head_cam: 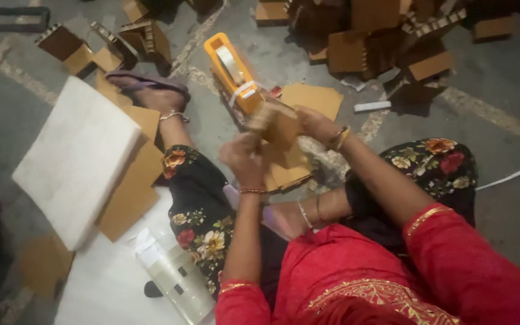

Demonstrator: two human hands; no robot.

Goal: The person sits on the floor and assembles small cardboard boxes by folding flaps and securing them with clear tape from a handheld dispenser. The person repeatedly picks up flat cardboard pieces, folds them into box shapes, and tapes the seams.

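Note:
I sit on the floor and hold a small brown cardboard box [281,129] in front of me. My left hand [242,157] grips its near left side. My right hand [315,123] holds its far right side. Both hands are blurred by motion. An orange tape dispenser [231,72] with a white tape roll lies on the floor just beyond the box. More flat brown cardboard pieces [287,171] lie under my hands, over my lap.
A white foam sheet [76,159] rests on brown cardboard sheets [130,195] at the left. Rolls of clear tape [179,280] lie by my left knee. A heap of folded brown boxes [386,36] fills the far floor. My sandalled foot [154,90] stretches forward.

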